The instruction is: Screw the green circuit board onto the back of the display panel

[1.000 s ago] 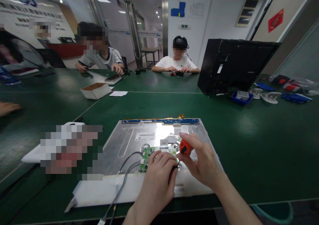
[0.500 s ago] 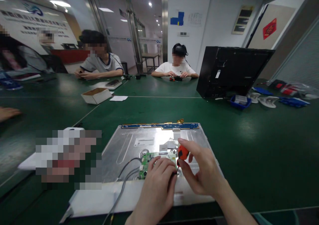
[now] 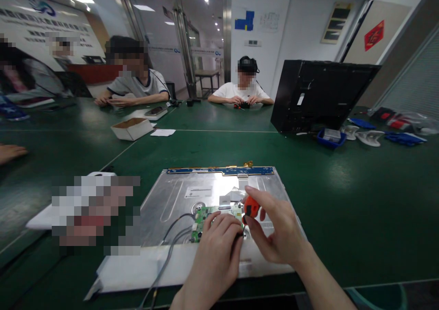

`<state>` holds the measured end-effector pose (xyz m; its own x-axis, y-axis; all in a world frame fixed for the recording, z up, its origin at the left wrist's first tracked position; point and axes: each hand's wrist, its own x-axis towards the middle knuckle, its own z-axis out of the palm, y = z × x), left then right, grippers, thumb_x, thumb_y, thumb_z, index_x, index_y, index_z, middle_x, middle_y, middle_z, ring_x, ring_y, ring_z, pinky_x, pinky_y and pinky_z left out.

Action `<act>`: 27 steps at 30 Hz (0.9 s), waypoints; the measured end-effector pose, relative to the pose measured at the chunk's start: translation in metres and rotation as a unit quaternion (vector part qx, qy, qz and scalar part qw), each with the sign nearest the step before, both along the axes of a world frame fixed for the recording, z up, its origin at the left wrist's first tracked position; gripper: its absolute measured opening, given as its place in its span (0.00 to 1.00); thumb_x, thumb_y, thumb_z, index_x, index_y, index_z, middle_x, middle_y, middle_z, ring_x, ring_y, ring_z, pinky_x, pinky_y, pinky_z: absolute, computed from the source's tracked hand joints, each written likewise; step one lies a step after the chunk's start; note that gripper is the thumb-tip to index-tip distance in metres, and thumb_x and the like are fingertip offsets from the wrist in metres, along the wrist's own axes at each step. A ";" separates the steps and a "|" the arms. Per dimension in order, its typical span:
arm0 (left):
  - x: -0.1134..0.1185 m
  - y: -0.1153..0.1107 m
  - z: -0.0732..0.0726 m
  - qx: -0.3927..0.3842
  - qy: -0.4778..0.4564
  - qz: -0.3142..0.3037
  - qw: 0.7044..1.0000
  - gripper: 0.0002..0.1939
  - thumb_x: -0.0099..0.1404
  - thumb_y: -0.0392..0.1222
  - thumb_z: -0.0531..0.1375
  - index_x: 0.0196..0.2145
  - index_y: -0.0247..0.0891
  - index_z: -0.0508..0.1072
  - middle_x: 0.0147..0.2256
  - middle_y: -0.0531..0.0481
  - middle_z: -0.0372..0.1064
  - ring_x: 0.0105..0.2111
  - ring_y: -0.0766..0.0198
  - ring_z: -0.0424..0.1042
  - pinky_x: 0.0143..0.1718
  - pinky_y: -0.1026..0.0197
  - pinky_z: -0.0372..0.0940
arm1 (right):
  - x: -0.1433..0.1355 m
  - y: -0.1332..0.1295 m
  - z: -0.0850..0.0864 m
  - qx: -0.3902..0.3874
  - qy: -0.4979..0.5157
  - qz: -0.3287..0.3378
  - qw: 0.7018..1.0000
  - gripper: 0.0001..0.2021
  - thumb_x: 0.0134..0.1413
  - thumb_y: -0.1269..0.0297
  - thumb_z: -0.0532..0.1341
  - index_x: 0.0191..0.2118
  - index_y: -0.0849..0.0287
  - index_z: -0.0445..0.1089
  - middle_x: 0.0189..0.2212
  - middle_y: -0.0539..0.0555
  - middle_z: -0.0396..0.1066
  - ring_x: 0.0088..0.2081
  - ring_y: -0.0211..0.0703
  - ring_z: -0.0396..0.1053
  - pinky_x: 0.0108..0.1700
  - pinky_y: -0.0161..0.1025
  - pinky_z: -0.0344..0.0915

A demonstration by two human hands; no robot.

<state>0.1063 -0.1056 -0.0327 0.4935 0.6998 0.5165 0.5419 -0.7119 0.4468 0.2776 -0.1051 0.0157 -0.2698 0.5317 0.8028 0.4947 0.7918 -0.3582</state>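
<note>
A silver display panel [image 3: 174, 205] lies on the green table, with a blue circuit strip [image 3: 206, 171] along its far edge. My left hand [image 3: 221, 241] rests over a green circuit board [image 3: 202, 214] on the panel, fingers bent together near the board's right side; what its fingertips pinch, if anything, is hidden. Between the thumb and fingers of my right hand [image 3: 277, 223] is a red and black screwdriver [image 3: 252, 206], its shaft pointing down at the board's right edge beside my left fingertips. Grey cables [image 3: 168, 259] run from the board's left side toward me.
A black monitor [image 3: 322, 95] stands at the back right beside a blue tray [image 3: 331, 138]. An open box [image 3: 132, 129] sits back left, near white paper [image 3: 163, 132]. Two people [image 3: 137, 88] [image 3: 242, 93] sit across the table. A blurred-out white object [image 3: 41, 216] is at left.
The view has tilted slightly, so the table items sit a little higher. Both hands keep nearly the same pose, and the screwdriver's handle appears slightly turned.
</note>
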 end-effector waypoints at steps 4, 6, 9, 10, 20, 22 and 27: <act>0.000 0.000 0.000 -0.003 0.004 0.001 1.000 0.10 0.63 0.28 0.53 0.37 0.40 0.69 0.38 0.48 0.73 0.42 0.54 0.71 0.54 0.46 0.58 | 0.000 0.002 -0.002 0.011 0.000 -0.011 1.000 0.26 0.62 0.71 0.56 0.65 0.55 0.55 0.35 0.53 0.73 0.32 0.41 0.70 0.28 0.36 0.68; 0.000 0.000 -0.001 0.001 0.001 0.002 1.000 0.10 0.64 0.28 0.53 0.37 0.40 0.70 0.39 0.48 0.73 0.42 0.54 0.71 0.54 0.45 0.57 | -0.001 0.003 -0.003 0.023 -0.002 -0.026 0.999 0.24 0.64 0.69 0.57 0.64 0.54 0.57 0.34 0.52 0.72 0.30 0.40 0.69 0.26 0.34 0.67; 0.000 -0.001 0.000 0.008 -0.003 0.004 1.000 0.10 0.63 0.28 0.53 0.37 0.40 0.69 0.39 0.48 0.73 0.42 0.54 0.71 0.53 0.45 0.58 | -0.001 0.004 -0.002 0.033 -0.005 -0.037 0.999 0.22 0.65 0.66 0.58 0.62 0.53 0.58 0.33 0.51 0.71 0.30 0.39 0.69 0.25 0.34 0.65; 0.001 -0.001 0.000 0.008 -0.002 0.005 1.000 0.10 0.63 0.28 0.53 0.36 0.40 0.69 0.38 0.48 0.73 0.42 0.54 0.71 0.53 0.45 0.58 | -0.001 0.004 -0.002 0.032 -0.005 -0.035 0.999 0.22 0.64 0.66 0.59 0.62 0.54 0.58 0.33 0.52 0.71 0.30 0.40 0.69 0.25 0.34 0.65; -0.001 -0.001 -0.001 -0.010 0.007 0.002 1.000 0.10 0.63 0.29 0.53 0.36 0.40 0.70 0.38 0.47 0.73 0.41 0.54 0.71 0.54 0.44 0.59 | 0.000 0.002 0.000 0.006 0.002 -0.010 1.000 0.28 0.60 0.72 0.55 0.65 0.56 0.54 0.34 0.53 0.72 0.31 0.41 0.70 0.29 0.37 0.70; -0.001 -0.001 -0.001 -0.013 0.006 0.001 1.000 0.10 0.64 0.29 0.53 0.37 0.40 0.70 0.38 0.48 0.73 0.41 0.54 0.71 0.55 0.44 0.58 | -0.001 0.003 -0.002 0.014 0.006 -0.015 1.000 0.26 0.61 0.72 0.56 0.64 0.55 0.55 0.32 0.51 0.71 0.30 0.40 0.69 0.28 0.36 0.68; 0.000 0.000 -0.002 -0.005 0.001 0.007 1.000 0.09 0.65 0.29 0.53 0.37 0.41 0.69 0.38 0.48 0.73 0.41 0.54 0.71 0.54 0.45 0.58 | -0.001 0.005 -0.002 0.031 0.001 -0.037 0.999 0.22 0.63 0.68 0.58 0.61 0.54 0.58 0.31 0.49 0.69 0.28 0.38 0.67 0.24 0.33 0.63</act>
